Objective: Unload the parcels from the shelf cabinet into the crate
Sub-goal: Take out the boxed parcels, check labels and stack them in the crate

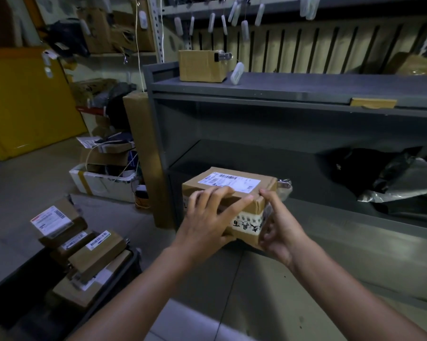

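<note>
Parcels (94, 252) lie stacked in the dark crate (116, 289) at my lower left, kept near the grey shelf cabinet (281, 87), I judge, to shorten each carry. One more parcel (232, 179) overhangs the lower shelf's front lip; I cannot tell whether it rests there. My left hand (207, 217) bends spread fingers (215, 193) over its top front edge. My right hand (279, 225) curls round the right corner, thumb on top. The parcel is clamped between them, probably for a steady two-handed lift.

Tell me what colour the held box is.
Brown cardboard box with a white label; head view.
</note>
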`<state>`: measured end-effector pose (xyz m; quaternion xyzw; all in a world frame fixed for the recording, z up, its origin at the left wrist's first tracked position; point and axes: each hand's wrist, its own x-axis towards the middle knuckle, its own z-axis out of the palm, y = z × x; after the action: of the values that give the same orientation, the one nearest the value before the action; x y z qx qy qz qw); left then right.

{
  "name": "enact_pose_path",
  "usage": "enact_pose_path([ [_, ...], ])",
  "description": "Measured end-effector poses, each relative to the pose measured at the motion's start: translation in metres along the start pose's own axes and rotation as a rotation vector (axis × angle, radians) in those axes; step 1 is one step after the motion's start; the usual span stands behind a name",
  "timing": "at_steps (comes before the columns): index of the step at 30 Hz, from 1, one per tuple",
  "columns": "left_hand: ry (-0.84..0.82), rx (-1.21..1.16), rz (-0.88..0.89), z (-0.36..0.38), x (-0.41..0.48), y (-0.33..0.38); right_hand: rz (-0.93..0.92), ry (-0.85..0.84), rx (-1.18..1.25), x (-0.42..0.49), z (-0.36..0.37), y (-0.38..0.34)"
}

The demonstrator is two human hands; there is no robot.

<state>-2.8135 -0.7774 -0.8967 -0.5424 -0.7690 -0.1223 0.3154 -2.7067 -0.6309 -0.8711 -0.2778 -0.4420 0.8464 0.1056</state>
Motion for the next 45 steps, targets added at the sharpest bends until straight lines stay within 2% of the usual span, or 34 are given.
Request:
enact_pose_path([
  [3, -0.084, -0.177, -0.149, -0.013, 0.003, -0.018, -0.056, 0.006, -0.039, 0.003, -0.008, -0.004],
  [7, 0.000, -0.494, -0.528, -0.023, 0.005, -0.041, -0.160, -0.021, -0.100, 0.004, -0.021, -0.013],
  [11, -0.010, -0.670, -0.717, -0.022, 0.013, -0.056, -0.159, -0.055, -0.114, 0.005, -0.023, -0.015],
  [18, -0.224, -0.961, -0.859, -0.018, 0.018, -0.063, -0.065, -0.127, -0.255, 0.009, -0.024, -0.012],
  [23, -0.273, -1.115, -0.983, -0.023, 0.016, -0.065, -0.021, -0.162, -0.340, 0.009, -0.034, -0.016],
  [27, -0.516, -1.366, -1.121, -0.025, 0.008, -0.065, -0.013, -0.185, -0.346, 0.009, -0.039, -0.021],
  [30, -0.607, -1.405, -1.157, -0.028, 0.008, -0.061, -0.032, -0.169, -0.343, 0.009, -0.042, -0.025],
  [33, -0.534, -1.444, -1.216, -0.027, 0.010, -0.060, -0.083, -0.063, -0.262, 0.010, -0.043, -0.025],
  [37, -0.385, -1.462, -1.263, -0.023, 0.017, -0.051, -0.158, 0.032, 0.094, 0.009, -0.034, -0.024],
  [45, -0.182, -1.437, -1.281, -0.007, 0.019, -0.033, -0.175, 0.025, -0.093, 0.010, -0.020, 0.003],
])
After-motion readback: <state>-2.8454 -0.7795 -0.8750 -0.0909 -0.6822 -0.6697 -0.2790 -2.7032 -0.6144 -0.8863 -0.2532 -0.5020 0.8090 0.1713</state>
